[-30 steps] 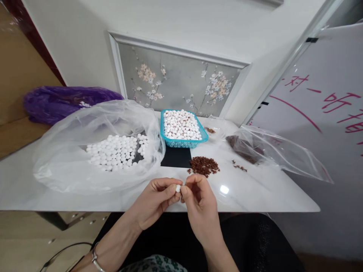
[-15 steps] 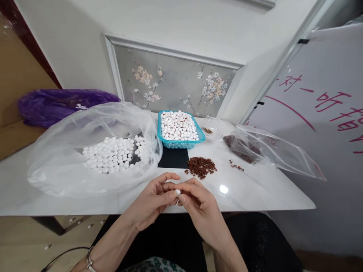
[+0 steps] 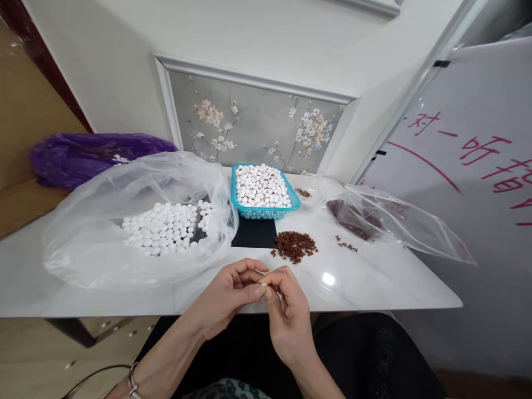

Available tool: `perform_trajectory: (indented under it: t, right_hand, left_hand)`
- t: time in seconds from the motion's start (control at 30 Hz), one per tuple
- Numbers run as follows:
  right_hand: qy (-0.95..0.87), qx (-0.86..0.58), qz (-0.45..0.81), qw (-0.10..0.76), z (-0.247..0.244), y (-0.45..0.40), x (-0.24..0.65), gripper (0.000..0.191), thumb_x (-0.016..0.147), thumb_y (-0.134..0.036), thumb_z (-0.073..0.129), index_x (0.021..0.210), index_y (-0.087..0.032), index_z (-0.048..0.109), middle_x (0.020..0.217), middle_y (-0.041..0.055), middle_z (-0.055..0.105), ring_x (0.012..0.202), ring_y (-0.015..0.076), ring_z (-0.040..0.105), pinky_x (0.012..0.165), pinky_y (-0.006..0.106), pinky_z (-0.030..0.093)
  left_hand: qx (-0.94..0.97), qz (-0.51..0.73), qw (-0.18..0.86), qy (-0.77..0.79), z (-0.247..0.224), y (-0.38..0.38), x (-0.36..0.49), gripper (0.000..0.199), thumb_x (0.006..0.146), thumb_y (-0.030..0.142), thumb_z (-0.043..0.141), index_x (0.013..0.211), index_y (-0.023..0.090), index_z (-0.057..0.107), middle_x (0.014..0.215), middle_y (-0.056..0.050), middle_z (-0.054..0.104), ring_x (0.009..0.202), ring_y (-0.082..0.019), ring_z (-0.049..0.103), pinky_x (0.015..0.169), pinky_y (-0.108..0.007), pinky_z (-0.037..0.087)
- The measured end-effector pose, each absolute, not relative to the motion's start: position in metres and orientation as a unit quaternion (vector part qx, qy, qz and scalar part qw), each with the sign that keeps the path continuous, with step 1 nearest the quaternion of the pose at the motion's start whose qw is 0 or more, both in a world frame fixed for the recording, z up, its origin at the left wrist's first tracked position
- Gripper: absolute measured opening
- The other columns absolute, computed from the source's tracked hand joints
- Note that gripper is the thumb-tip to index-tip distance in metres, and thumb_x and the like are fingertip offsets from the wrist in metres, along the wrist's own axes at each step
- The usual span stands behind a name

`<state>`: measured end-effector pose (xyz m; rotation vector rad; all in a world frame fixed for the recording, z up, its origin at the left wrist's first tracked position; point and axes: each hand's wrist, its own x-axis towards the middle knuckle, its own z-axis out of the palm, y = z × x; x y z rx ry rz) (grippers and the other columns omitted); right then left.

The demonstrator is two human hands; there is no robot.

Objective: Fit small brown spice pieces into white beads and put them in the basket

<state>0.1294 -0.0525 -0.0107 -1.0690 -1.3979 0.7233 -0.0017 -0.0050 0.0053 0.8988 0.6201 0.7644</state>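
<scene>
Just above the table's front edge, my hands meet fingertip to fingertip. Between the thumb and fingers of my left hand (image 3: pixel 228 296) is a small white ball (image 3: pixel 264 285), mostly covered by the fingertips. My right hand (image 3: pixel 291 313) is closed in a pinch against that ball; whatever else its fingertips hold is hidden. Beyond them lies a pile of small reddish-brown dried bits (image 3: pixel 295 246). A blue plastic basket (image 3: pixel 266 213) behind is heaped with white balls, some showing brown specks. To the left, a clear plastic bag (image 3: pixel 87 244) lies open with many plain white balls inside.
On the right side of the white table (image 3: pixel 374 288) is a zip bag (image 3: pixel 399 216) of brown bits, with a few loose bits (image 3: pixel 347 244) near it. A purple bag (image 3: pixel 100 152) lies at back left. A whiteboard (image 3: pixel 465 233) stands to the right.
My right hand's fingers have curled and closed in on the white ball, which now shows less. Both hands stay at nearly the same place over the table edge.
</scene>
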Motion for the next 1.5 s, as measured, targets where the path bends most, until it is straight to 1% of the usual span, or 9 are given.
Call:
perform_trajectory:
  t: [0.13, 0.3, 0.43, 0.97, 1.17, 1.3, 1.37, 1.43, 1.5]
  right_hand:
    - [-0.561, -0.462, 0.356, 0.588, -0.009, -0.051, 0.132, 0.011, 0.089, -0.020, 0.048, 0.085, -0.020, 0.058, 0.078, -0.0001, 0.049, 0.072, 0.0133, 0.051, 0.066, 0.026, 0.042]
    - [-0.589, -0.416, 0.444, 0.533, 0.003, -0.049, 0.148, 0.022, 0.090, -0.023, 0.047, 0.106, -0.022, 0.062, 0.088, 0.0026, 0.054, 0.078, 0.0139, 0.055, 0.071, 0.026, 0.046]
    - [-0.604, -0.427, 0.420, 0.525, 0.006, -0.051, 0.152, 0.026, 0.088, -0.020, 0.051, 0.111, -0.023, 0.062, 0.089, 0.0033, 0.055, 0.081, 0.0145, 0.056, 0.074, 0.027, 0.047]
    - [-0.638, -0.469, 0.300, 0.532, 0.003, -0.053, 0.145, 0.020, 0.087, -0.014, 0.047, 0.096, -0.019, 0.063, 0.085, 0.0036, 0.054, 0.075, 0.0144, 0.055, 0.067, 0.026, 0.046]
    - [-0.616, -0.520, 0.285, 0.518, 0.003, -0.038, 0.174, 0.034, 0.090, -0.021, 0.045, 0.123, -0.020, 0.051, 0.088, 0.0032, 0.059, 0.074, 0.0131, 0.057, 0.070, 0.026, 0.049]
    - [-0.651, -0.585, 0.173, 0.453, -0.006, -0.021, 0.178, 0.028, 0.088, -0.017, 0.042, 0.108, -0.017, 0.062, 0.094, 0.0075, 0.062, 0.085, 0.0178, 0.060, 0.079, 0.032, 0.049]
    - [-0.667, -0.610, 0.116, 0.411, -0.013, -0.014, 0.171, 0.030, 0.086, -0.015, 0.042, 0.106, -0.016, 0.064, 0.100, 0.0103, 0.061, 0.089, 0.0206, 0.061, 0.079, 0.034, 0.049]
    - [-0.671, -0.633, 0.058, 0.382, -0.020, -0.010, 0.163, 0.034, 0.085, -0.015, 0.040, 0.112, -0.017, 0.062, 0.107, 0.0123, 0.060, 0.091, 0.0224, 0.061, 0.074, 0.034, 0.050]
    - [-0.683, -0.646, 0.014, 0.340, -0.025, -0.006, 0.158, 0.037, 0.086, -0.016, 0.039, 0.117, -0.019, 0.060, 0.115, 0.0124, 0.059, 0.089, 0.0225, 0.063, 0.066, 0.032, 0.050]
  left_hand:
    - [0.420, 0.357, 0.780, 0.297, 0.005, -0.005, 0.000, 0.025, 0.070, 0.017, 0.073, 0.094, 0.015, 0.064, 0.076, -0.001, 0.063, 0.068, -0.007, 0.054, 0.067, -0.017, 0.041]
    - [0.392, 0.377, 0.792, 0.278, 0.002, -0.001, 0.000, 0.022, 0.072, 0.019, 0.071, 0.092, 0.015, 0.064, 0.071, 0.001, 0.060, 0.061, -0.005, 0.050, 0.064, -0.017, 0.041]
    - [0.393, 0.367, 0.795, 0.281, 0.003, -0.002, -0.001, 0.026, 0.070, 0.020, 0.073, 0.094, 0.016, 0.064, 0.078, -0.001, 0.063, 0.067, -0.008, 0.054, 0.067, -0.019, 0.042]
    - [0.431, 0.367, 0.767, 0.301, 0.005, -0.003, 0.003, 0.024, 0.069, 0.019, 0.074, 0.092, 0.017, 0.066, 0.078, -0.001, 0.066, 0.070, -0.009, 0.057, 0.069, -0.019, 0.042]
    - [0.390, 0.418, 0.747, 0.340, 0.014, -0.003, 0.004, 0.017, 0.073, 0.025, 0.071, 0.087, 0.016, 0.066, 0.076, -0.001, 0.063, 0.065, -0.007, 0.053, 0.067, -0.019, 0.043]
    - [0.432, 0.476, 0.677, 0.358, 0.038, 0.011, 0.009, 0.016, 0.072, 0.024, 0.072, 0.085, 0.017, 0.068, 0.079, 0.000, 0.064, 0.069, -0.009, 0.056, 0.074, -0.023, 0.046]
    - [0.471, 0.513, 0.618, 0.365, 0.052, 0.030, 0.016, 0.020, 0.071, 0.025, 0.071, 0.089, 0.017, 0.068, 0.086, -0.002, 0.067, 0.079, -0.013, 0.061, 0.082, -0.028, 0.047]
    - [0.504, 0.541, 0.563, 0.369, 0.062, 0.057, 0.024, 0.031, 0.075, 0.028, 0.066, 0.103, 0.015, 0.064, 0.106, -0.008, 0.066, 0.095, -0.019, 0.061, 0.090, -0.032, 0.045]
    - [0.545, 0.538, 0.512, 0.389, 0.069, 0.086, 0.032, 0.043, 0.078, 0.026, 0.061, 0.118, 0.011, 0.056, 0.129, -0.015, 0.055, 0.112, -0.022, 0.054, 0.096, -0.032, 0.040]
